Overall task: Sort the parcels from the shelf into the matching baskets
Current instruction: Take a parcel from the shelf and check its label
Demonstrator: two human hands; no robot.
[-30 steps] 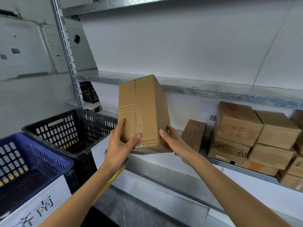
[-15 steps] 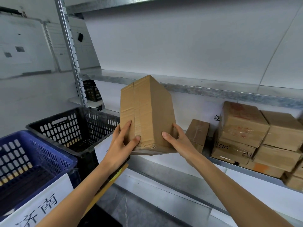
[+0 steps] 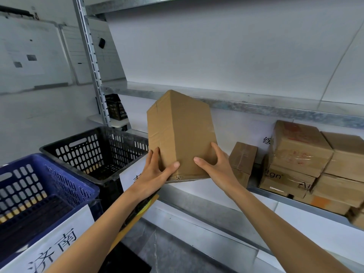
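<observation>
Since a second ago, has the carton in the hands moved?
Yes. The carton turned in place: it keeps its spot beside the small box, but its seamed face swung left, toward the black basket.

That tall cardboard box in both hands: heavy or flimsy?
The cardboard box looks stiff: flat faces between left hand and right hand. Probably light, gripped only near its bottom. Crushed lower corner suggests soft edges.
</observation>
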